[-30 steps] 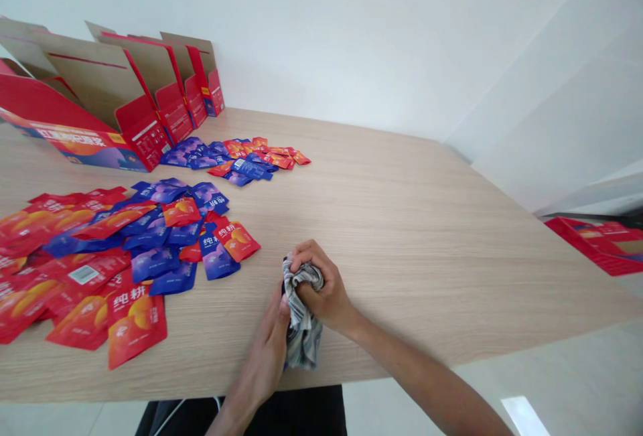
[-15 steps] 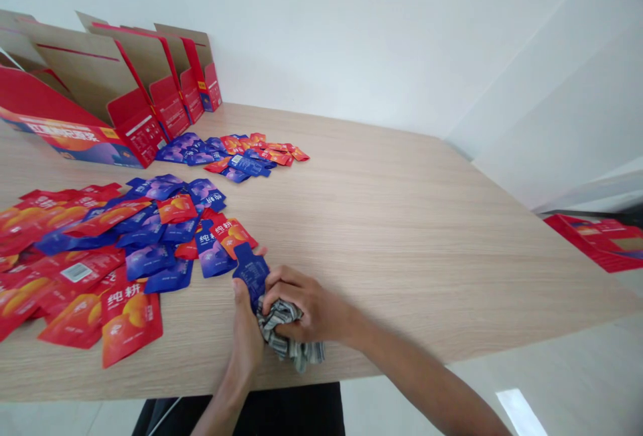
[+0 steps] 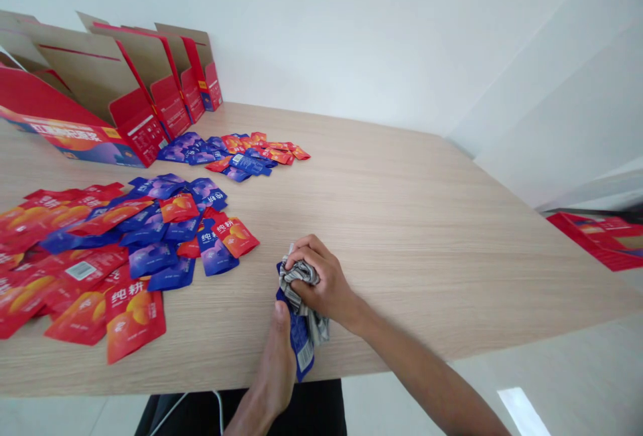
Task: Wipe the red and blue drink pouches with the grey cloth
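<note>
Near the front edge of the table, my left hand (image 3: 276,362) is closed on a blue pouch (image 3: 299,339), its thumb along the pouch's left side. A barcode shows at the pouch's lower end. Bunched in my right hand (image 3: 326,282) is a grey striped cloth (image 3: 304,275), pressed against the pouch's upper part, which it mostly covers. A loose end of the cloth hangs down beside the pouch. To the left of my hands, a red-orange pouch (image 3: 236,238) and a blue pouch (image 3: 216,252) lie at the edge of a large pile.
Red and blue pouches (image 3: 151,258) cover the table's left side. Behind them lies a smaller group of pouches (image 3: 246,161). Open red cartons (image 3: 143,121) stand in a row at the back left. Another red box (image 3: 597,242) sits beyond the table's right edge.
Both hands have moved right with the blue pouch and cloth, away from the pile. The cloth has shifted up to the pouch's top part, and its barcode end now shows below.
</note>
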`<state>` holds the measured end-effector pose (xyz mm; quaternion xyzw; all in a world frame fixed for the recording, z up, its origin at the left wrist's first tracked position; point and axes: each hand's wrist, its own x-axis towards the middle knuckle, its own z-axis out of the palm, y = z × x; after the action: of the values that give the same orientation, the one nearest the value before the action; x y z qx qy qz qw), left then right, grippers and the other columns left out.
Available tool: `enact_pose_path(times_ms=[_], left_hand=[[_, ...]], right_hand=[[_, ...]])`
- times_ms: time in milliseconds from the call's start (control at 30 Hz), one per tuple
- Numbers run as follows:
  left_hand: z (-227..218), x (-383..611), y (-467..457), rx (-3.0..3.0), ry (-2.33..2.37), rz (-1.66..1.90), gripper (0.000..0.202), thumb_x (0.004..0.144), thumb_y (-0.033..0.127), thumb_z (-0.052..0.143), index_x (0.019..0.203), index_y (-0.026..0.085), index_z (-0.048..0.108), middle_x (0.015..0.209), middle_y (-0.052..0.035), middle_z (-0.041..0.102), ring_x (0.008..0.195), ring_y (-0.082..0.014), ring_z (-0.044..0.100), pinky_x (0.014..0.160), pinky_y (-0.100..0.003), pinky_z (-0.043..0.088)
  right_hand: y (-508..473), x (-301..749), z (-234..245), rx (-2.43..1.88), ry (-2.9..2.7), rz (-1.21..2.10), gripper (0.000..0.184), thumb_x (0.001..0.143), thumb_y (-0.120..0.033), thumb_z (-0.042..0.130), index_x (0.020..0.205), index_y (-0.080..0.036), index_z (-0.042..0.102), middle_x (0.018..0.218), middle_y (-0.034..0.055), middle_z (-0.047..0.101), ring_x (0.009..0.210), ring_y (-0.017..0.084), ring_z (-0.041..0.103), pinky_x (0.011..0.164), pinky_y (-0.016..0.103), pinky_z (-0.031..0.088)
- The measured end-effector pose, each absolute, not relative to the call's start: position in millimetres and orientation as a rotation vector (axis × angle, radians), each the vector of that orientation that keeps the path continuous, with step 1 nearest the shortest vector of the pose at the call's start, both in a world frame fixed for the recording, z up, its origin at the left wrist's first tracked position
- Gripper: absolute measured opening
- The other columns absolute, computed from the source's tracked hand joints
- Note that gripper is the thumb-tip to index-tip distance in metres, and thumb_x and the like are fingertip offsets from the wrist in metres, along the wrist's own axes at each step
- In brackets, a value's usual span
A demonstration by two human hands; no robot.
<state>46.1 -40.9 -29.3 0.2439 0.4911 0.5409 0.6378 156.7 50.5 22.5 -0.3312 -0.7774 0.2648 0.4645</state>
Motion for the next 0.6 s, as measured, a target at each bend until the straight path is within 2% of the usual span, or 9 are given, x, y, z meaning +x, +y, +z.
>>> enact_pose_path(times_ms=[100,233,333,500,600], left_hand=[[-20,45,-30,0.512,1.088,1.304,0.074,0.087,0.081,0.05,0.123,0.021,0.072,0.141,-0.0113,0.069,0.147,-0.0309,0.048,0.128,-0.046,0.029],[-5,32,-2,0.542,1.113,1.449,0.075,0.086,0.079,0.054,0.13,0.02,0.069,0.136,-0.0106,0.071,0.148,-0.0287,0.047,0.128,-0.043,0.028],[-2,20,13,0.572,1.132,1.501,0.077,0.085,0.077,0.055,0.132,0.018,0.069,0.134,-0.0104,0.072,0.147,-0.0286,0.049,0.127,-0.042,0.03],[-15,22,6,0.629,1.134,1.437,0.075,0.089,0.076,0.052,0.133,0.017,0.068,0.141,-0.0121,0.068,0.149,-0.0293,0.046,0.129,-0.044,0.025],[-25,34,-9,0.669,1.148,1.341,0.071,0.091,0.074,0.052,0.131,0.018,0.069,0.141,-0.0127,0.069,0.15,-0.031,0.045,0.129,-0.047,0.026]], right_hand=[[51,156,21,-0.754,-1.973,0.679,0.023,0.078,-0.007,0.066,0.095,-0.022,0.063,0.103,0.0048,0.058,0.098,0.02,0.062,0.089,0.032,0.055],[48,153,17,-0.611,-2.124,0.764,0.023,0.079,-0.009,0.07,0.096,-0.023,0.063,0.107,0.0053,0.059,0.106,0.021,0.063,0.095,0.033,0.055],[47,151,12,-0.517,-2.214,0.802,0.021,0.08,-0.011,0.073,0.094,-0.023,0.062,0.109,0.0054,0.059,0.104,0.019,0.063,0.095,0.03,0.055],[48,148,6,-0.587,-2.105,0.726,0.024,0.081,-0.008,0.071,0.098,-0.022,0.062,0.109,0.0057,0.058,0.108,0.02,0.061,0.098,0.032,0.053],[54,151,7,-0.708,-1.943,0.664,0.024,0.08,-0.006,0.065,0.097,-0.022,0.062,0.104,0.0047,0.057,0.104,0.021,0.06,0.094,0.033,0.053]])
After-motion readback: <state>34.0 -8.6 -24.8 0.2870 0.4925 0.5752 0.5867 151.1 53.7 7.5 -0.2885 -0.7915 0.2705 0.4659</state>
